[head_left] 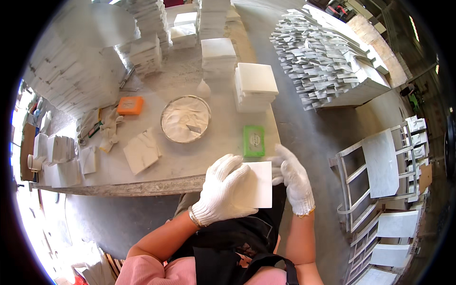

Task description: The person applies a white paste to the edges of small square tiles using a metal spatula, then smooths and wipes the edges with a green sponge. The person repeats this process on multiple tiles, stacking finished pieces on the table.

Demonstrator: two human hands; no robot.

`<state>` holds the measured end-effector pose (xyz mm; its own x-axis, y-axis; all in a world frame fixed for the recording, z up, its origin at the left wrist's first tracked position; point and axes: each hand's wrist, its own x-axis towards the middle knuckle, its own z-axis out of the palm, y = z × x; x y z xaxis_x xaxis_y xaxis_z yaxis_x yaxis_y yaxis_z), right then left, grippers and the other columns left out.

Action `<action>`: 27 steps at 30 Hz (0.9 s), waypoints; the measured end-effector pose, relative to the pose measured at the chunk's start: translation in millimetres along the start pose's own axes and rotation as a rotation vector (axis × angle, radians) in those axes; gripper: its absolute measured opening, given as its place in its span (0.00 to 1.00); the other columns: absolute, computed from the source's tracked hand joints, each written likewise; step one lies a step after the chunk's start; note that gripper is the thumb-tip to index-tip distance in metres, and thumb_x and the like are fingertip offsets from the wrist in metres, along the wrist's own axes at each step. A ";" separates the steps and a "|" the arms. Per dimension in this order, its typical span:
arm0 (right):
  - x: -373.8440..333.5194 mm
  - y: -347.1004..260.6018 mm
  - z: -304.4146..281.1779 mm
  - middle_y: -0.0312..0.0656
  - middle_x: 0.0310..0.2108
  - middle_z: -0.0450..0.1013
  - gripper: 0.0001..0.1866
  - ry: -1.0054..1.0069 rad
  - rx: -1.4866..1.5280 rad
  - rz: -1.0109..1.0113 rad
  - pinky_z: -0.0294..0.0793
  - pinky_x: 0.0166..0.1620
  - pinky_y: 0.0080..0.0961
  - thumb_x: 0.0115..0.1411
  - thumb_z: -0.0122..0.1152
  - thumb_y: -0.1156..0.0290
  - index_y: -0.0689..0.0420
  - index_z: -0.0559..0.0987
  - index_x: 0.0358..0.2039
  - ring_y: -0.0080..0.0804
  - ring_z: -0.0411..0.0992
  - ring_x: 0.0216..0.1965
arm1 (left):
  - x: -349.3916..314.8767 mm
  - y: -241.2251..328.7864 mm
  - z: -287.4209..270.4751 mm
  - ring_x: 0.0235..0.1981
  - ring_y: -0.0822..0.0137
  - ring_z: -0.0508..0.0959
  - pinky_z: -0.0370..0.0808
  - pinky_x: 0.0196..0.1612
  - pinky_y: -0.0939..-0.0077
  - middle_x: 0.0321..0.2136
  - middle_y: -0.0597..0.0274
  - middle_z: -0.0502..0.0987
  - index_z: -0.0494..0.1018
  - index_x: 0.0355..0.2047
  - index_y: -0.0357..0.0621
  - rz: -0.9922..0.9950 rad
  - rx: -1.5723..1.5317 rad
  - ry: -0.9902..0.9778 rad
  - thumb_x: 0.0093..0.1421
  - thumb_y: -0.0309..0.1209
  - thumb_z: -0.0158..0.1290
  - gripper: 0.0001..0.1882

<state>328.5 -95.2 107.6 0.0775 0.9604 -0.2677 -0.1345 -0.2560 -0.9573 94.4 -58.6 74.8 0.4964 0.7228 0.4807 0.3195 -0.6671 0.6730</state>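
A square white tile [262, 185] is held at the table's front edge by my left hand [222, 192], gloved in white knit, its fingers spread over the tile's left part. My right hand [295, 185], also gloved, is just beyond the tile's right edge with its fingers apart; some are blurred, and I cannot tell whether they touch the edge. A green block-shaped pack [253, 141] lies just past the tile. Farther left, a round metal bowl [164, 124] holds white paste or powder, with a small flat scraper [194, 128] in it.
Tile stacks [256, 83] stand along the table's right edge and back left. A loose tile [142, 151], an orange pack [130, 105] and crumpled gloves [110, 132] lie left of the bowl. Right of the table are a large slab pile [323, 61] and metal racks [354, 178] with slabs.
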 end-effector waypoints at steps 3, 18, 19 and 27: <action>-26.6 -6.9 21.5 0.42 0.54 0.74 0.37 -0.016 -0.057 0.050 0.72 0.52 0.22 0.62 0.67 0.62 0.66 0.65 0.66 0.23 0.72 0.52 | 0.9 7.9 4.7 0.60 0.37 0.67 0.65 0.62 0.46 0.58 0.43 0.68 0.69 0.58 0.41 0.043 0.019 -0.034 0.31 0.46 0.76 0.52; -62.5 12.3 20.3 0.37 0.40 0.80 0.16 0.170 0.001 -0.021 0.73 0.47 0.19 0.64 0.63 0.69 0.66 0.80 0.47 0.19 0.74 0.41 | -20.2 21.5 11.5 0.49 0.73 0.76 0.73 0.55 0.73 0.50 0.62 0.79 0.72 0.57 0.35 -0.935 -1.290 -0.352 0.63 0.36 0.62 0.26; -61.8 12.4 16.1 0.37 0.38 0.80 0.15 0.175 -0.024 -0.028 0.73 0.45 0.18 0.64 0.63 0.68 0.66 0.81 0.46 0.18 0.74 0.39 | -19.2 23.3 10.5 0.49 0.71 0.77 0.73 0.55 0.72 0.50 0.61 0.79 0.71 0.57 0.35 -0.948 -1.310 -0.342 0.62 0.35 0.63 0.27; -49.2 0.2 -6.2 0.41 0.27 0.80 0.17 0.431 -0.076 -0.086 0.69 0.26 0.17 0.70 0.54 0.60 0.61 0.82 0.41 0.22 0.76 0.24 | -17.9 29.3 -0.8 0.49 0.73 0.77 0.74 0.55 0.73 0.50 0.63 0.79 0.72 0.57 0.36 -0.980 -1.318 -0.300 0.63 0.33 0.61 0.24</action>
<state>330.8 -143.1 119.9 0.4923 0.8489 -0.1927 -0.0378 -0.2003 -0.9790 94.3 -91.0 86.4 0.7089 0.5853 -0.3936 -0.1933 0.6979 0.6896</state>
